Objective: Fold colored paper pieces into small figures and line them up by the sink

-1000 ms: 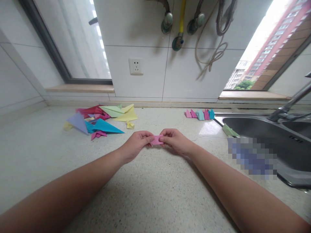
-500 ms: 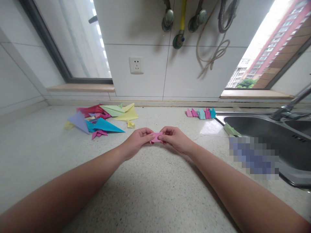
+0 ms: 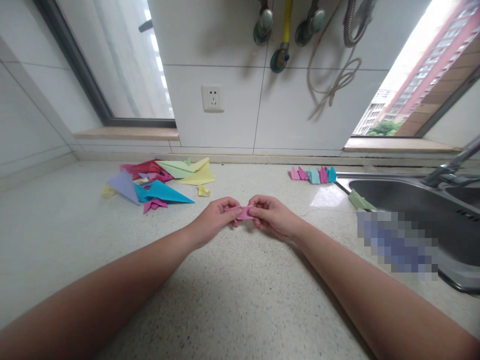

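Between my hands is a small piece of folded pink paper [image 3: 245, 213], held just over the speckled countertop [image 3: 210, 300]. My left hand [image 3: 215, 219] pinches its left end between thumb and fingers. The right end is gripped the same way by my right hand [image 3: 273, 216]. Fingers cover both ends of the paper, so only its middle shows. Nearest to my left hand lies a small yellow folded paper [image 3: 203, 191].
Paper planes and folded papers, including a blue paper plane [image 3: 168, 193], are piled at the back left. Several small folded paper pieces [image 3: 314, 175] stand in a row at the back right. A green folded paper [image 3: 360, 200] rests on the rim of the sink [image 3: 397, 192].
The view has shifted slightly. The pink paper has turned a little in my fingers, and its lower left corner no longer sticks out below my left thumb. Both hands still hold it.
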The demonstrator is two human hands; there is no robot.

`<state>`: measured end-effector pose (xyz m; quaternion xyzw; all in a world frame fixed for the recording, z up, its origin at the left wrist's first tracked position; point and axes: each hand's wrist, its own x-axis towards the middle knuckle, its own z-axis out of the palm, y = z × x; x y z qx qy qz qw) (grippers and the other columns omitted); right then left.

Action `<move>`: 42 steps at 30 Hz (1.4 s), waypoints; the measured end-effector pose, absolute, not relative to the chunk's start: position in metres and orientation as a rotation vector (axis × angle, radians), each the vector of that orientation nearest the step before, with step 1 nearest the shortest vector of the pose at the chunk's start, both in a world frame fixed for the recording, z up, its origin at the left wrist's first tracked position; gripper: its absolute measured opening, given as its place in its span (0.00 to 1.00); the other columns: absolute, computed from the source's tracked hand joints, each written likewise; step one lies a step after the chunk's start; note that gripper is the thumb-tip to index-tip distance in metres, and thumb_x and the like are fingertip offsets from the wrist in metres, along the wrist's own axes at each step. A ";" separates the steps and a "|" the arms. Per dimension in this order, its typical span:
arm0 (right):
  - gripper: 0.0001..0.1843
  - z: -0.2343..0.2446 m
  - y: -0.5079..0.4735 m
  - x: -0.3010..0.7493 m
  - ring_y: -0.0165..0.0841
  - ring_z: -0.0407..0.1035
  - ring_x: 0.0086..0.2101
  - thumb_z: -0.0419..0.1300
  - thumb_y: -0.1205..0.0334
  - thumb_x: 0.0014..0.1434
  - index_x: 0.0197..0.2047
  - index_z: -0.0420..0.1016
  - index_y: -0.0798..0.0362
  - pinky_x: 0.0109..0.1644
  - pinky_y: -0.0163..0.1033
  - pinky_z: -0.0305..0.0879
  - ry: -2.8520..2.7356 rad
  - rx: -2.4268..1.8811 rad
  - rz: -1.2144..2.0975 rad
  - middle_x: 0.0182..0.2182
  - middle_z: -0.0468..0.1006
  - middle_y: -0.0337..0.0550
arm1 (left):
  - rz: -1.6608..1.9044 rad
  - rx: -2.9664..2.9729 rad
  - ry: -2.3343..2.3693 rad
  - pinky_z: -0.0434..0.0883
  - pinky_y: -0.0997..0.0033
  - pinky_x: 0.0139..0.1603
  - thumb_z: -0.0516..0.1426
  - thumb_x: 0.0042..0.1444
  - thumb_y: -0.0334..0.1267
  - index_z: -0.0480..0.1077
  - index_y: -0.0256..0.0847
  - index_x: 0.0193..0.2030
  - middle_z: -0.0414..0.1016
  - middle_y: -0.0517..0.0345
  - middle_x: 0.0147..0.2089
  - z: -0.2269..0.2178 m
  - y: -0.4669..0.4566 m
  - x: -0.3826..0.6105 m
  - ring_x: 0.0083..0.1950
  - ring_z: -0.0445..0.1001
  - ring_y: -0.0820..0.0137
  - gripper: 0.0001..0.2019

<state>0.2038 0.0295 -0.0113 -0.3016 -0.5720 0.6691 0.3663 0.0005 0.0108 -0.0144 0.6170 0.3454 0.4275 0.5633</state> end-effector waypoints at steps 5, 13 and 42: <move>0.17 -0.012 0.028 0.201 0.25 0.71 0.24 0.73 0.58 0.49 0.35 0.72 0.56 0.29 0.31 0.67 -1.441 -0.787 1.730 0.24 0.76 0.38 | 0.997 1.457 0.850 0.66 0.71 0.33 0.64 0.54 0.44 0.69 0.38 0.38 0.76 0.56 0.33 -0.013 0.010 0.000 0.30 0.71 0.73 0.13; 0.15 -0.008 0.025 0.202 0.25 0.72 0.26 0.74 0.59 0.48 0.33 0.74 0.57 0.34 0.33 0.71 -1.431 -0.740 1.846 0.26 0.77 0.38 | 0.998 1.456 0.827 0.67 0.71 0.32 0.67 0.49 0.40 0.72 0.37 0.33 0.75 0.58 0.31 -0.014 0.014 -0.003 0.28 0.71 0.73 0.11; 0.13 -0.007 0.039 0.220 0.29 0.75 0.29 0.71 0.58 0.50 0.32 0.75 0.57 0.39 0.38 0.70 -1.758 -0.725 1.674 0.26 0.79 0.41 | 0.729 1.789 0.621 0.66 0.62 0.53 0.59 0.59 0.44 0.81 0.43 0.44 0.79 0.49 0.49 -0.004 0.024 -0.025 0.50 0.74 0.62 0.12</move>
